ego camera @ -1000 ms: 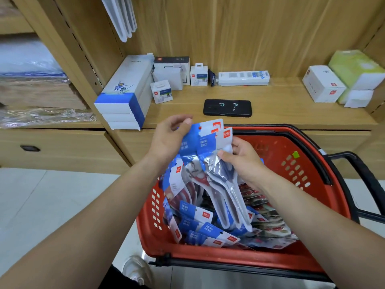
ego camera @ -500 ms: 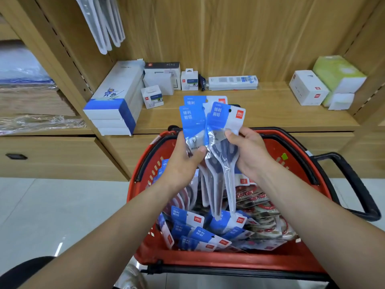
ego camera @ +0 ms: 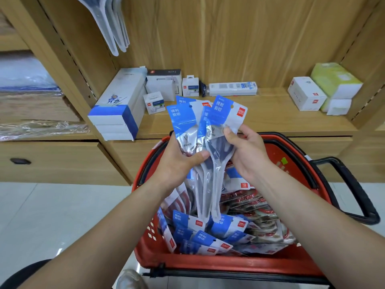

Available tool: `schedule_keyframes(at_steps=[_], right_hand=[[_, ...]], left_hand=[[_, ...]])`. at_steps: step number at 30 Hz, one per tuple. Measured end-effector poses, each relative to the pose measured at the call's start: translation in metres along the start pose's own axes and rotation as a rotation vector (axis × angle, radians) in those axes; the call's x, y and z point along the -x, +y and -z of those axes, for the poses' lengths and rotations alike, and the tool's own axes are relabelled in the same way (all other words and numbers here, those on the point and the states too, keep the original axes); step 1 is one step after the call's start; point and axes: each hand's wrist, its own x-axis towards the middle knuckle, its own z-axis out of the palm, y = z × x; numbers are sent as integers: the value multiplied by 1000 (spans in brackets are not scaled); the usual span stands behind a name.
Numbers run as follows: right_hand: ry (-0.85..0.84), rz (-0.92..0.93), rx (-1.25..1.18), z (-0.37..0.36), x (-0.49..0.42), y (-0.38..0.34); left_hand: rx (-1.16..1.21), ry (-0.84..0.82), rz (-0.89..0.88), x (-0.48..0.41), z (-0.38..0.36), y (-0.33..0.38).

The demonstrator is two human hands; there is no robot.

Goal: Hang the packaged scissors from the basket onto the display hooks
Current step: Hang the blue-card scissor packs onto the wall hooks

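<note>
Holding fanned packaged scissors [ego camera: 220, 113] above the red basket [ego camera: 229, 268], left hand [ego camera: 177, 163] grip curled round the bundle's middle, right hand [ego camera: 248, 157] grip pinching the front one, scissor handles partly hidden behind fingers, hanging packs [ego camera: 112, 28] cropped by top edge, wooden shelf [ego camera: 270, 119] just beyond.

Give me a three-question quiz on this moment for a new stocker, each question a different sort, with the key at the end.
1. True or false: the left hand and the right hand both grip packaged scissors above the red basket.
2. Where in view are the hanging packs? A) upper left B) upper right C) lower right
3. Fill in: the basket's black handle sticks out on the person's ____ side.
Key: 1 true; 2 A; 3 right.
</note>
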Motion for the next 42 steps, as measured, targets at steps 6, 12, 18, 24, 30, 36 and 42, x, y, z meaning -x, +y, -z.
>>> schedule_keyframes(at_steps=[6,12,18,24,30,36,42], right_hand=[[84,-11,57,-1,2,-8],[70,1,192,-8,10,-4],[81,57,270,-10,22,-5],[59,260,390,-36,34,-22],[-41,497,541,-108,25,-59],[-129,712,610,-203,1,-106],[-183,879,687,-291,-32,-141]], left_hand=[[19,110,35,-2,9,1],[72,184,31,-3,19,8],[37,247,-25,1,36,23],[70,325,-45,8,68,45],[108,459,-127,14,115,72],[134,550,-241,25,167,97],[232,611,-285,28,199,103]])
